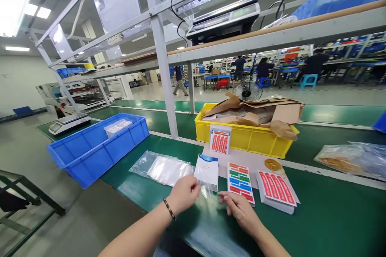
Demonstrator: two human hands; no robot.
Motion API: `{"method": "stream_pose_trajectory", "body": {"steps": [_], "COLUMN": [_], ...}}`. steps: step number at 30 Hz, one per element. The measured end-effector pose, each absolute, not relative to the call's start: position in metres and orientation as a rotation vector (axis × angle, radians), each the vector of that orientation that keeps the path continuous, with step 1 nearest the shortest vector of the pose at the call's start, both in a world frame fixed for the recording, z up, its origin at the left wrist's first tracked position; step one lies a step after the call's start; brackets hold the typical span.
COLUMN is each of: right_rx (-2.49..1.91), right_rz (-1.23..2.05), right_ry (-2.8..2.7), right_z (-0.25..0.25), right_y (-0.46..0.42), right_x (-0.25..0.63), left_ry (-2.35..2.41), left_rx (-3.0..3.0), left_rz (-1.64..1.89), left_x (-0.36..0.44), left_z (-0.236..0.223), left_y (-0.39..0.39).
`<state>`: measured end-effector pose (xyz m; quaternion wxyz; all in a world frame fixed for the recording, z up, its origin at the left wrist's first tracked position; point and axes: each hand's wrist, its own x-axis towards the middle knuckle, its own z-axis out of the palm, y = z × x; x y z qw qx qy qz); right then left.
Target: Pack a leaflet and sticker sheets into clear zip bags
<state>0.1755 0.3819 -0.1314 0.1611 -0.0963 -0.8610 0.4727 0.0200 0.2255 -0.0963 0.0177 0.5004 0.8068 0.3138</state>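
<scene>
I take the booklet stack (pixel 206 169) as my landmark. Just before its near edge, over the green table (pixel 135 190), is the thing in work: a thin clear bag (pixel 206 190), lying between the two hands. The left hand (pixel 184 195), near the stack's lower left corner, has its fingers curled together, and it seems clamped on the edge of this bag. The right hand (pixel 239 211) is to the lower right of the stack, with thumb and forefinger close to each other by the bag's other side; I cannot tell if they pinch the film or only come near.

I judge that the step in hand is the handling of this bag, perhaps opening its mouth. The next move calls, in my opinion, for a sure pinch by the right fingers, so that the two sides of film can separate without slipping.

Left of the stack lies the pile of clear bags (pixel 170 169); just right of it, the coloured sheets (pixel 240 181); farther right, the red-label stack (pixel 276 189).
</scene>
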Motion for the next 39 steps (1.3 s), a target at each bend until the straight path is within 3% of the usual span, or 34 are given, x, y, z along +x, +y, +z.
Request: {"method": "stream_pose_trajectory", "body": {"steps": [2, 5, 9, 14, 28, 35, 39], "right_rx": [-0.38, -0.437, -0.39, -0.283, -0.373, -0.709, -0.62], "right_rz": [1.493, 1.328, 0.923, 0.668, 0.88, 0.118, 0.069], "right_ry": [-2.451, -2.482, -2.559, -2.604, -2.666, -2.602, -2.479], "right_z": [-0.135, -0.142, -0.144, -0.136, -0.116, -0.126, -0.126], "right_y": [0.379, 0.386, 0.402, 0.403, 0.401, 0.397, 0.395], "right_x": [0.173, 0.174, 0.18, 0.187, 0.189, 0.182, 0.181], "left_ry": [2.397, 2.255, 2.041, 1.709, 1.703, 1.896, 1.863], "left_rx": [1.763, 1.878, 1.455, 0.926, 1.168, 1.288, 1.134], "left_rz": [0.822, 0.692, 0.986, 1.225, 1.226, 1.109, 1.188], "left_x": [0.044, 0.065, 0.068, 0.063, 0.062, 0.064, 0.056], "left_z": [-0.1, -0.106, -0.111, -0.118, -0.12, -0.125, -0.125], "left_y": [0.235, 0.252, 0.28, 0.313, 0.306, 0.303, 0.307]}}
